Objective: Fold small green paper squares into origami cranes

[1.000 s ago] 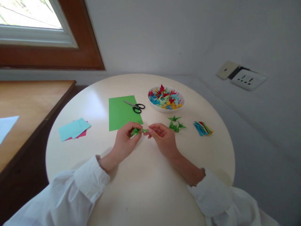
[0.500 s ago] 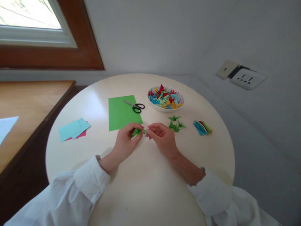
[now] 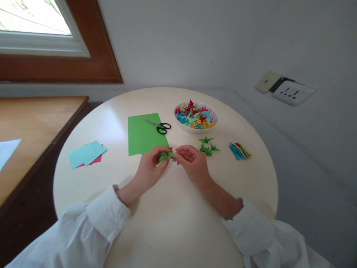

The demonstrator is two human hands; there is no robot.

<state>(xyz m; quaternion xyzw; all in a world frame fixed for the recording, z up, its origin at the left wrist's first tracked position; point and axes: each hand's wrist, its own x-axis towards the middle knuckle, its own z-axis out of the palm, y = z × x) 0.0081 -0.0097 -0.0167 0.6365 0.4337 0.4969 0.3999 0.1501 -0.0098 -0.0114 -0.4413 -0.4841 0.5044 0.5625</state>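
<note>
A small green paper crane (image 3: 165,156) is pinched between the thumb and fingers of my left hand (image 3: 150,165), above the table. My right hand (image 3: 193,163) closes its thumb and forefinger on the crane's right end; the fingertips hide part of that end. Just beyond my right hand lie several finished green paper cranes (image 3: 206,149). Past my left hand is a green sheet of paper (image 3: 141,134), with black-handled scissors (image 3: 161,127) lying across its right edge.
On the round white table (image 3: 167,223), a white bowl (image 3: 196,130) of colourful paper cranes stands at the back. Folded coloured paper strips (image 3: 240,151) lie at the right. Light blue paper pieces (image 3: 83,155) overlap a red one at the left. A wooden desk (image 3: 36,123) adjoins.
Both hands stay nearly in place. The green crane has turned slightly between the fingers, and the two hands' fingertips are a little closer together.
</note>
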